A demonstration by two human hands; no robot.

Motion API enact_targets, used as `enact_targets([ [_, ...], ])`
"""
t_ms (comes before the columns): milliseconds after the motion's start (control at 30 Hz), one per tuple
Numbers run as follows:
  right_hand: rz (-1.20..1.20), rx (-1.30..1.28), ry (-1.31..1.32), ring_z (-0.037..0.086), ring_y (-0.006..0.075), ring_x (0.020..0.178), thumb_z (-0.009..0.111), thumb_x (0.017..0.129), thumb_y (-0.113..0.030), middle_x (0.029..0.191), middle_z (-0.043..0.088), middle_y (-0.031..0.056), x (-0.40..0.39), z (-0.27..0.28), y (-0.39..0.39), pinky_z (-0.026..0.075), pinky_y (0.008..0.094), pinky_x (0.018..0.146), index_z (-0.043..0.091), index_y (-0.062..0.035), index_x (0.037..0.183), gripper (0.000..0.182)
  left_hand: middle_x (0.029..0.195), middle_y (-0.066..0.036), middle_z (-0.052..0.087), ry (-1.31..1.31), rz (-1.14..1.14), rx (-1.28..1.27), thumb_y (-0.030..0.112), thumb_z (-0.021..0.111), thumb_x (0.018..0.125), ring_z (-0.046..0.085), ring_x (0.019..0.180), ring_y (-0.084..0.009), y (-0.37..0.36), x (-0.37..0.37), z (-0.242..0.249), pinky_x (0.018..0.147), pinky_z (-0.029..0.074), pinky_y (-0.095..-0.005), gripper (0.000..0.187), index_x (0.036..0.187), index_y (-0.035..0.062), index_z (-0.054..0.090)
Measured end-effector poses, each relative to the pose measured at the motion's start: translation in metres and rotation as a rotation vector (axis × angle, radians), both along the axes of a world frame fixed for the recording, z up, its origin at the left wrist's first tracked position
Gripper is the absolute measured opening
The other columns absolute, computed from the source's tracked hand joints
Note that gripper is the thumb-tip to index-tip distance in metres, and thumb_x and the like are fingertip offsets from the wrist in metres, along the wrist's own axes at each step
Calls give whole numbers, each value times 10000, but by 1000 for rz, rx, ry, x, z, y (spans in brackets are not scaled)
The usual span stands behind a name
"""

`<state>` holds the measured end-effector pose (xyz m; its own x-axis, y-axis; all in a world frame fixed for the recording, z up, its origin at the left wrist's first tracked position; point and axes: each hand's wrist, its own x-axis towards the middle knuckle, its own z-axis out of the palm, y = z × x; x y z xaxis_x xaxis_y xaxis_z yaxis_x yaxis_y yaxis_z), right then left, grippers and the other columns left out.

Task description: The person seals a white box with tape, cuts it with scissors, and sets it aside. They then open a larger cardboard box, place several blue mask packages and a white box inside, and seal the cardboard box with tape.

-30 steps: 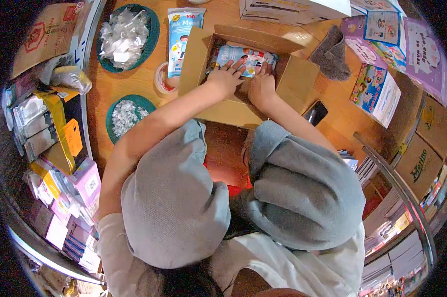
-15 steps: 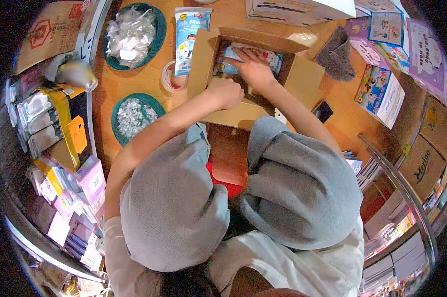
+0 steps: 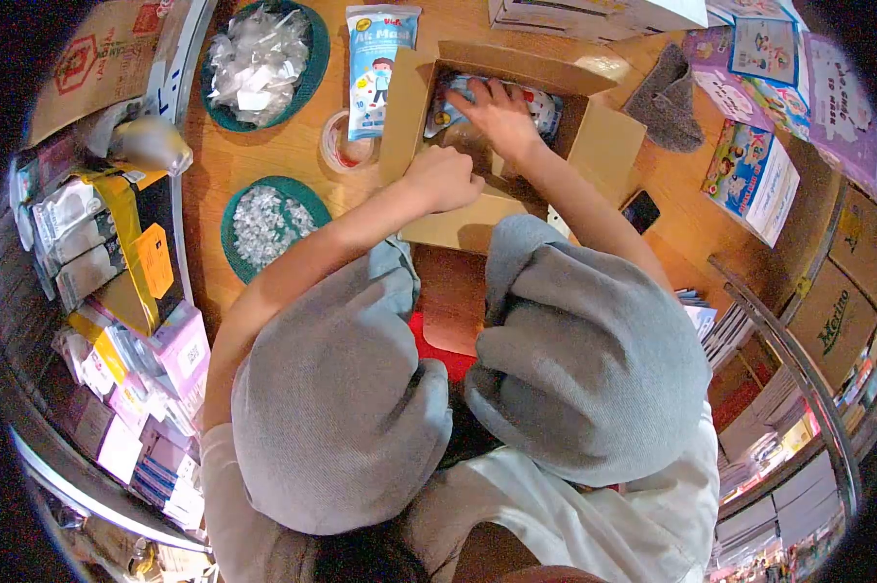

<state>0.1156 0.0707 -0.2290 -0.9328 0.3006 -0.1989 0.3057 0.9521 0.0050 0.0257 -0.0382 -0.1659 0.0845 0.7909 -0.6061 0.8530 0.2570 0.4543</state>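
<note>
An open cardboard box (image 3: 453, 228) stands on the wooden table in front of me. Blue and white mask packs (image 3: 543, 105) lie flat inside it. My right hand (image 3: 501, 115) reaches into the box with its fingers spread on top of the packs, pressing on them. My left hand (image 3: 445, 178) is curled into a fist at the box's near left corner, against the inner wall, with nothing visible in it. Another mask pack (image 3: 378, 53) lies on the table just left of the box. Grey sleeves cover both upper arms.
A tape roll (image 3: 346, 151) sits beside the box. Two green bowls (image 3: 307, 68) (image 3: 232, 209) of small clear bits stand at the left. A phone (image 3: 640, 209), a grey cloth (image 3: 667, 97) and printed boxes (image 3: 754, 180) lie to the right. Stacked packs fill the left shelf (image 3: 118, 291).
My left hand left the packs, drew back to the box's near corner and closed into a fist. My right hand slid further into the box over the packs.
</note>
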Motion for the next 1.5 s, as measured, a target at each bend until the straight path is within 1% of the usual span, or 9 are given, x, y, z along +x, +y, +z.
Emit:
enact_targets([
  [133,-92,-170,-32,433,357,1166,419,852,-170,1321,379,154,-1,8,1,439,542,852,351,-328,1327,506,767,-262,616,-11,-4,30,330,467,795,612,736,-411,-1,1,1,730,489,-481,412,720,-35,642],
  [233,-2,43,73,519,284,1038,498,786,-111,1174,471,126,3,8,-1,553,364,603,437,-279,1252,500,758,-262,615,-21,2,35,335,456,801,612,726,-410,-1,0,3,722,492,-481,426,708,-39,639],
  [533,243,-137,287,469,253,1114,503,780,-159,1199,489,55,-5,-13,3,410,405,900,539,-213,1105,331,720,-249,615,-59,76,88,334,415,816,613,683,-402,-11,8,-11,706,500,-474,441,681,-13,652],
  [733,418,-19,84,472,219,1142,492,804,-225,1282,462,33,-9,-13,8,406,440,884,485,-217,1210,407,725,-247,617,-51,54,63,343,411,818,615,693,-396,-14,8,-5,718,500,-463,442,700,-1,662],
  [933,369,9,185,460,203,1141,483,800,-223,1247,484,13,-5,-26,7,446,444,828,522,-181,1170,374,755,-241,624,-39,68,48,345,404,812,619,730,-385,-14,8,-10,744,493,-459,444,714,-2,664],
  [1033,215,3,194,478,188,1063,543,738,-191,1190,490,-14,-7,-18,-5,448,385,852,537,-143,1112,378,764,-239,626,-41,61,46,346,399,805,621,736,-383,-12,7,-10,741,492,-463,451,721,-13,660],
  [1233,120,197,37,328,224,1259,532,760,-230,1301,416,15,6,-10,-38,280,517,1011,515,-170,1203,448,791,-246,622,-85,73,11,359,402,821,610,769,-399,-10,4,0,751,486,-467,451,746,-3,662],
  [1433,98,58,-190,2,211,1377,381,886,-367,1469,188,-31,9,-11,-29,-16,509,1084,351,-249,1356,485,776,-239,623,-84,76,18,370,404,818,609,760,-395,-12,6,-10,732,483,-476,460,736,-6,656],
  [1500,108,-42,-224,-3,200,1377,325,900,-433,1476,162,-39,6,-15,-16,-30,515,1081,310,-250,1373,508,769,-237,622,-60,90,23,372,404,819,610,753,-393,-12,6,-11,730,481,-479,460,733,-4,655],
])
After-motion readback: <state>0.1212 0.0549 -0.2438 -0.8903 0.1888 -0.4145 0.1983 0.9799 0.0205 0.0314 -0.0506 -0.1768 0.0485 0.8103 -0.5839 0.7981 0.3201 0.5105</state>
